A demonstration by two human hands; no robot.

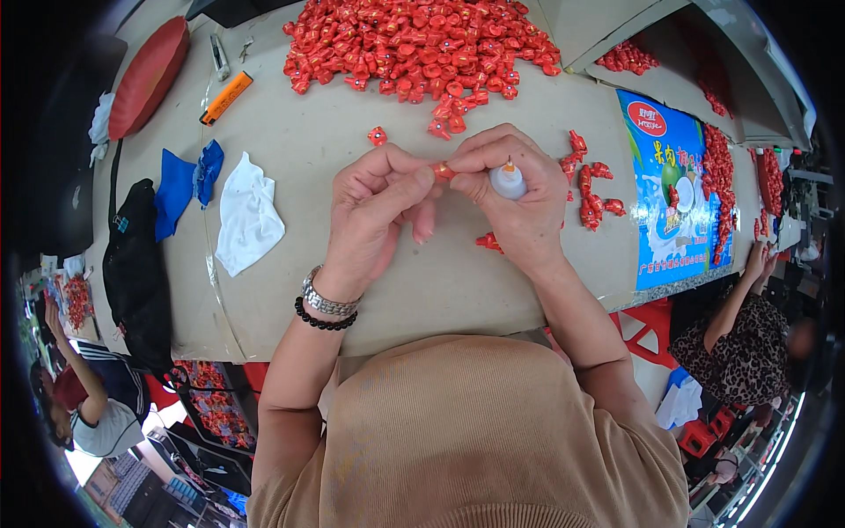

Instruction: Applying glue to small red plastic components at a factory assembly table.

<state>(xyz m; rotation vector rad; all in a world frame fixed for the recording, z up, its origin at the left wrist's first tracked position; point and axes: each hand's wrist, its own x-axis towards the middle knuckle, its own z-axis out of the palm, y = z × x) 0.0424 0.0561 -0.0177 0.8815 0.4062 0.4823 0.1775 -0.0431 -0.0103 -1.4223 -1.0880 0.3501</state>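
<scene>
Over the middle of the table, my left hand (374,207) pinches a small red figure piece (444,171) between thumb and fingers. The fingertips of my right hand (532,202) meet the same piece from the other side. Tucked in my right palm is a small white squeeze bottle (509,183) with a thin orange-brown nozzle pointing up. A single red piece (377,135) lies just beyond my left hand. Joined red pieces (591,187) rest to the right of my right hand, and another red piece (489,242) lies partly hidden beside it.
A big heap of red pieces (414,48) covers the far side. At left are a red tray (151,77), an orange box cutter (226,98), white cloth (249,214), blue cloth (174,194) and a black bag (136,273). A printed blue sheet (664,189) lies right. Other people sit at both sides.
</scene>
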